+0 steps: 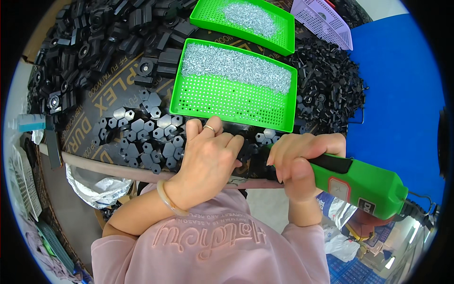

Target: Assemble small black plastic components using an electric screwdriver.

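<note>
Green power tool (373, 187) in the right hand (302, 154)
Left hand (210, 154) beside the nearer green tray (231, 98), black parts (97, 19) at far left

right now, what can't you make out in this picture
All in the head view:
Underside of the left hand: hidden by its own back and fingers, so I cannot tell whether it holds anything.
Front end of the green power tool: hidden by the right hand around it and lost against dark surroundings.
Upper green tray: far edge cut off by the picture's top.
Silver metal pieces: too small to tell their exact shape.
</note>
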